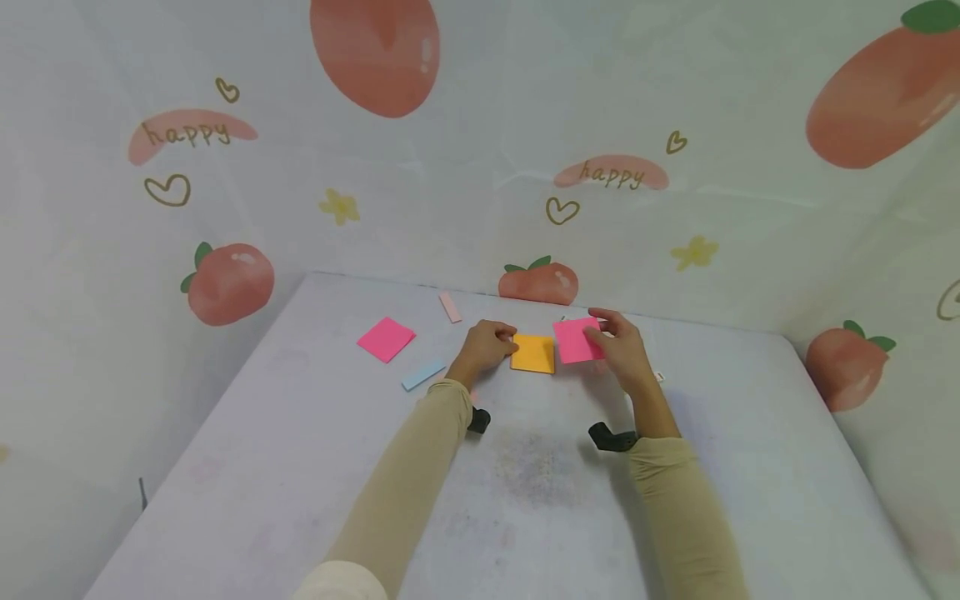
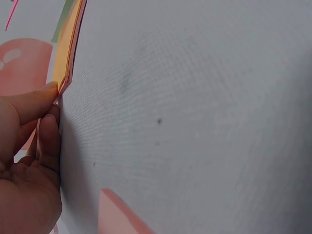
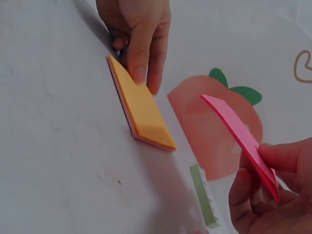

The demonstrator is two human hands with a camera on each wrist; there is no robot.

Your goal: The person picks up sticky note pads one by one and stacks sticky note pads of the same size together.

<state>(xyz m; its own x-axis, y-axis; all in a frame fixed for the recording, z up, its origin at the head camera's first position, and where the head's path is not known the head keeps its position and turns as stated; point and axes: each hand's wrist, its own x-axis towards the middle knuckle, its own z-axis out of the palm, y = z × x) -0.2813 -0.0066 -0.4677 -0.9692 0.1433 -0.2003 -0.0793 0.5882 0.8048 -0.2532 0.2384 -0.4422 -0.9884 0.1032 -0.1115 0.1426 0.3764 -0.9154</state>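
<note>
Our right fingers [image 3: 282,156] pinch the pink pad [image 1: 576,342]; just left of them, our left fingers [image 2: 36,103] pinch the orange stack [image 1: 532,354].

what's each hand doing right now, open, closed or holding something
Left hand: holding the orange-topped stack at its edge.
Right hand: holding a bright pink square between thumb and fingers.

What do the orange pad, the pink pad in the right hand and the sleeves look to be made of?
Orange pad: likely matte paper sheets, judging by its flat colour and thin layered edge.
Pink pad: probably matte paper too; its edge splits slightly, though stacked or folded is unclear.
Sleeves: dull fabric, likely soft, slightly wrinkled; weave unclear.
</note>
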